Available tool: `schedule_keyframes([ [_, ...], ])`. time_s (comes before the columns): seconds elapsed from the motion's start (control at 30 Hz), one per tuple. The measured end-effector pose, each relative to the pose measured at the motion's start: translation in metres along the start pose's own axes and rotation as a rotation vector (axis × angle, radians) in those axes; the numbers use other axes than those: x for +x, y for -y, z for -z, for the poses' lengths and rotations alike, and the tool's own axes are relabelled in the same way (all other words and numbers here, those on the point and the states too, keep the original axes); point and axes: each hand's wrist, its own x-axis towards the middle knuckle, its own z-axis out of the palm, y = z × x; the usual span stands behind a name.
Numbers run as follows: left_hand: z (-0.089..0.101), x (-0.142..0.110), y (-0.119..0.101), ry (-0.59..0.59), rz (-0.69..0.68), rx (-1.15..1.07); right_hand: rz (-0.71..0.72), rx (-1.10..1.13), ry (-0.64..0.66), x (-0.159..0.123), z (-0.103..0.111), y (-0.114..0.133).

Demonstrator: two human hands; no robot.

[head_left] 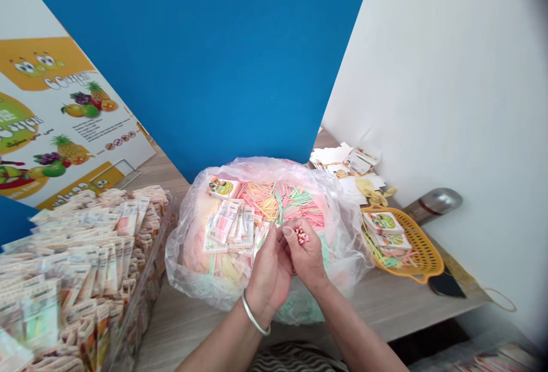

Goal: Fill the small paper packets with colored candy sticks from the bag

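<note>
My right hand [307, 258] is closed around a small bundle of thin stick candies [301, 236], with only their pink and pale ends showing. My left hand [272, 275], a light bangle on its wrist, is curled against the right one with the thumb pointing up. Its fingers are partly hidden, and I cannot make out what is in them. Both hands are over a large clear plastic bag [188, 269] that lies open. In the bag are loose pink, yellow and green sticks [295, 201] and a pile of small printed packets [231, 226].
A clear bin at left is heaped with filled packets [94, 258]. On the right are a yellow basket [428, 246] with packets and sticks, a metal flask [436, 202], a dark flat object [447, 283] and loose printed wrappers [342, 164]. A blue panel [205, 64] stands behind.
</note>
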Motion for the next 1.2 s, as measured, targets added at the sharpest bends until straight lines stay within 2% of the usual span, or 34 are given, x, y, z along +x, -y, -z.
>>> schedule_keyframes([
  [0.07, 0.004, -0.003, -0.004, 0.013, -0.073, 0.202, 0.049, -0.026, -0.007, 0.001, 0.001, -0.001],
  [0.1, 0.008, -0.005, -0.006, 0.013, -0.150, 0.395, 0.058, -0.022, -0.006, 0.002, 0.003, 0.000],
  [0.17, 0.016, -0.010, -0.012, -0.043, -0.367, 0.935, 0.030, 0.017, -0.007, 0.003, 0.007, 0.002],
  [0.23, 0.025, -0.014, -0.016, -0.151, -0.545, 1.515, -0.050, 0.074, -0.020, 0.004, 0.011, 0.002],
  [0.3, 0.033, -0.015, -0.018, -0.245, -0.597, 1.916, -0.127, 0.085, -0.047, 0.005, 0.016, 0.000],
  [0.37, 0.039, -0.013, -0.017, -0.268, -0.607, 2.088, -0.172, 0.043, -0.056, 0.006, 0.019, -0.002],
  [0.5, 0.048, -0.006, -0.013, -0.286, -0.760, 2.060, -0.167, -0.073, -0.020, 0.011, 0.027, -0.004],
  [0.6, 0.051, -0.003, -0.014, -0.276, -0.899, 1.930, -0.219, -0.060, 0.047, 0.012, 0.034, -0.006],
  [0.67, 0.052, -0.003, -0.015, -0.248, -0.921, 1.815, -0.273, -0.031, 0.099, 0.012, 0.038, -0.006],
  [0.73, 0.050, -0.004, -0.017, -0.212, -0.847, 1.657, -0.292, -0.018, 0.155, 0.012, 0.039, -0.004],
  [0.9, 0.043, -0.006, -0.021, -0.190, -0.503, 1.087, -0.196, 0.007, 0.243, 0.013, 0.039, 0.006],
  [0.97, 0.042, -0.005, -0.025, -0.150, -0.372, 0.950, -0.186, -0.040, 0.272, 0.013, 0.041, 0.009],
  [1.03, 0.043, -0.004, -0.028, -0.078, -0.262, 0.967, -0.201, -0.085, 0.347, 0.011, 0.044, 0.010],
  [1.1, 0.043, -0.004, -0.030, -0.057, -0.244, 1.072, -0.209, -0.105, 0.381, 0.011, 0.046, 0.010],
  [1.2, 0.042, -0.003, -0.030, -0.128, -0.357, 1.164, -0.221, -0.041, 0.217, 0.014, 0.044, 0.013],
])
